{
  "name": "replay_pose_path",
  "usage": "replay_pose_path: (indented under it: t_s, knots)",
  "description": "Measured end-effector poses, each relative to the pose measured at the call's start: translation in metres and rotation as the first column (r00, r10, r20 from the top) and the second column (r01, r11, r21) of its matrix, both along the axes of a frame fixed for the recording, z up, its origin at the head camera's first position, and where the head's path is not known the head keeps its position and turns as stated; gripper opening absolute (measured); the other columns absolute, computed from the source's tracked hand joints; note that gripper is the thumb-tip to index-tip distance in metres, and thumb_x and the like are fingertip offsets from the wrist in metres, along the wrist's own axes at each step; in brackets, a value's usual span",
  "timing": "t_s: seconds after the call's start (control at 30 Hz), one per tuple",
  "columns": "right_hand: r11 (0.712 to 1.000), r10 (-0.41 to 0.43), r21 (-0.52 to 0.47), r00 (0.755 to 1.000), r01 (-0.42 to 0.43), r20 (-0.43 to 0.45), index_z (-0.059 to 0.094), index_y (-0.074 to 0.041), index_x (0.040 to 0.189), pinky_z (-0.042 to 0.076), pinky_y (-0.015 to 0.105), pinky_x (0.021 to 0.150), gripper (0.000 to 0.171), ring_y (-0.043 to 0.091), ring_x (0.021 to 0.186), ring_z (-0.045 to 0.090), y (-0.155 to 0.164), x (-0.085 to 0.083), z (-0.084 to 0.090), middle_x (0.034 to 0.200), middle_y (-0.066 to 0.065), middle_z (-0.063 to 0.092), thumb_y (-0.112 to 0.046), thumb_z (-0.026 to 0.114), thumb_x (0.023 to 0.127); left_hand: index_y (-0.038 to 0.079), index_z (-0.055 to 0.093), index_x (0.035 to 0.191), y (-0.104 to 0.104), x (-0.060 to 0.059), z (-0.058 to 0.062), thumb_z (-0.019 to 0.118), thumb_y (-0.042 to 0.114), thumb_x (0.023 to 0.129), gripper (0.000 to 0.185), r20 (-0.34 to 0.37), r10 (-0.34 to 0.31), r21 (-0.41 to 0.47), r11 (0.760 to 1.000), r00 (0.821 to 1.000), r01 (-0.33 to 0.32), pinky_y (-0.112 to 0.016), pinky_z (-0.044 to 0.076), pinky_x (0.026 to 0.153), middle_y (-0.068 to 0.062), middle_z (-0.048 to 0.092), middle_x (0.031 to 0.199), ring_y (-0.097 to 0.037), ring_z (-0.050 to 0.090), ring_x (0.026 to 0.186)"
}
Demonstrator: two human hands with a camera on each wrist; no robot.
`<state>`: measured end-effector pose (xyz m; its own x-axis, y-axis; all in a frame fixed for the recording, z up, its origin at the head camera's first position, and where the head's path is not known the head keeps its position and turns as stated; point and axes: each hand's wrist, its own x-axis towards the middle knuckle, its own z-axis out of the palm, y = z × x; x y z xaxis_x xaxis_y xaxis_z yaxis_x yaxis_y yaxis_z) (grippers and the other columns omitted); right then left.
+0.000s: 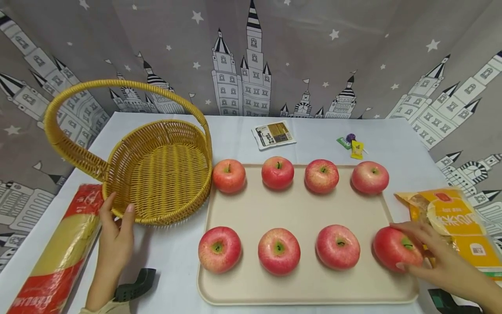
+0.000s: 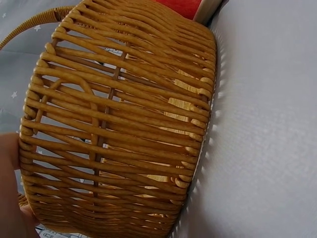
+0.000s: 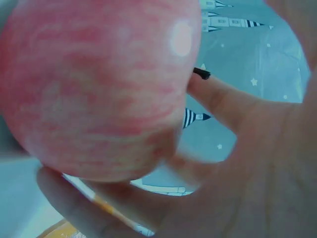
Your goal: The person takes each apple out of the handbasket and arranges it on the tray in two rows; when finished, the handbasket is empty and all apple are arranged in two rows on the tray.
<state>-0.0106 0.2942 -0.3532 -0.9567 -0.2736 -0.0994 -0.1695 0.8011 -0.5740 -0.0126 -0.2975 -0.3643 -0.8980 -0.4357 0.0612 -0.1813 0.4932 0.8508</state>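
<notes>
My right hand (image 1: 439, 257) grips a red apple (image 1: 394, 249) at the tray's near right corner, thumb on the near side and fingers round the far side. In the right wrist view the apple (image 3: 99, 89) fills much of the picture, with fingertips beneath and beside it. The left hand (image 1: 117, 235) holds the near left rim of a yellow-brown wicker basket (image 1: 168, 213) whose tall handle arches up. Nothing lies inside the basket. Several other apples, such as one at the front (image 1: 279, 251), sit in two rows on the beige tray (image 1: 251, 209).
Left of the basket lies a long red and yellow packet (image 1: 59, 257). An orange bag (image 1: 459, 222) is by the right hand. Farther back are a white and brown sachet (image 1: 274, 135) and small wrapped candies (image 1: 356, 148). A castle-print grey curtain (image 1: 306, 52) hangs behind the table.
</notes>
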Motion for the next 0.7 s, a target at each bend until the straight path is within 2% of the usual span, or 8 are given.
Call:
replay_pose_path:
  t_s: [0.07,0.17,0.3,0.37,0.47,0.57,0.63,0.7]
  knots:
    - [1.000,-0.003,0.015,1.000,0.003,0.018,0.040,-0.018,0.133,0.054,0.038,0.069,0.072,-0.013,0.095,0.031,-0.002,0.003,-0.002,0.122,-0.005,0.036,-0.019,0.076,0.071,0.018,0.005,0.145,0.000,-0.001,0.000,0.036,0.027,0.097,0.058,-0.002,-0.004,-0.007,1.000,1.000,0.004,-0.060,0.021,0.103,-0.020,0.009,0.150,-0.041,0.018,0.134]
    - [0.999,-0.004,0.055,0.999,0.001,0.054,0.031,-0.017,0.138,0.047,0.058,0.071,0.078,0.007,0.107,0.034,-0.006,0.006,-0.004,0.128,0.009,0.034,-0.024,0.074,0.073,0.017,0.003,0.145,0.000,-0.001,0.000,0.036,0.028,0.097,0.059,0.002,-0.016,-0.005,1.000,1.000,0.016,-0.061,0.021,0.102,-0.021,0.008,0.150,-0.042,0.017,0.134]
    - [0.996,-0.010,0.086,0.996,0.002,0.086,0.019,-0.017,0.143,0.043,0.064,0.067,0.091,0.036,0.104,0.036,-0.010,0.009,-0.004,0.132,0.021,0.026,-0.028,0.075,0.071,0.018,-0.003,0.146,-0.001,0.000,0.004,0.034,0.032,0.097,0.063,0.075,-0.043,-0.036,0.998,0.996,0.045,-0.064,0.023,0.098,-0.026,0.005,0.149,-0.049,0.019,0.131]
    - [0.995,-0.019,0.101,0.995,0.009,0.098,0.014,-0.018,0.145,0.042,0.067,0.066,0.098,0.041,0.104,0.036,-0.010,0.009,-0.003,0.133,0.024,0.023,-0.029,0.076,0.070,0.016,-0.008,0.146,-0.004,0.004,0.007,0.033,0.034,0.097,0.066,0.138,-0.076,-0.078,0.993,0.988,0.087,-0.066,0.027,0.094,-0.029,0.003,0.148,-0.054,0.023,0.127]
    - [0.987,-0.073,0.151,0.986,0.050,0.150,0.006,-0.018,0.146,0.036,0.071,0.067,0.102,0.047,0.110,0.027,-0.008,0.010,0.002,0.139,0.029,0.014,-0.035,0.073,0.072,0.011,-0.015,0.144,-0.014,0.012,0.018,0.034,0.039,0.096,0.074,0.280,-0.158,-0.140,0.969,0.947,0.203,-0.068,0.031,0.086,-0.035,0.001,0.145,-0.059,0.027,0.119]
    - [0.983,-0.103,0.165,0.987,0.082,0.124,0.004,-0.016,0.146,0.029,0.074,0.071,0.098,0.051,0.114,0.018,0.000,0.009,0.009,0.141,0.031,0.010,-0.032,0.070,0.076,0.004,-0.015,0.143,-0.032,0.023,0.037,0.035,0.047,0.094,0.082,0.458,-0.206,-0.204,0.923,0.865,0.328,-0.067,0.036,0.080,-0.041,0.006,0.140,-0.061,0.029,0.113]
    - [0.985,-0.112,0.137,0.993,0.107,0.027,0.008,-0.015,0.146,0.023,0.076,0.078,0.094,0.053,0.115,0.017,0.005,0.009,0.017,0.140,0.033,0.012,-0.025,0.070,0.077,0.003,-0.011,0.143,-0.044,0.033,0.052,0.036,0.050,0.092,0.084,0.516,-0.148,-0.271,0.906,0.844,0.325,-0.067,0.035,0.078,-0.042,0.012,0.138,-0.060,0.029,0.112]
    - [0.982,-0.132,0.123,0.985,0.145,-0.110,0.014,-0.013,0.145,0.013,0.076,0.086,0.089,0.054,0.119,0.017,0.007,0.009,0.026,0.140,0.032,0.016,-0.020,0.071,0.077,0.006,-0.005,0.145,-0.055,0.043,0.065,0.035,0.049,0.093,0.079,0.500,0.043,-0.363,0.917,0.865,0.165,-0.066,0.035,0.083,-0.039,0.015,0.139,-0.057,0.029,0.116]
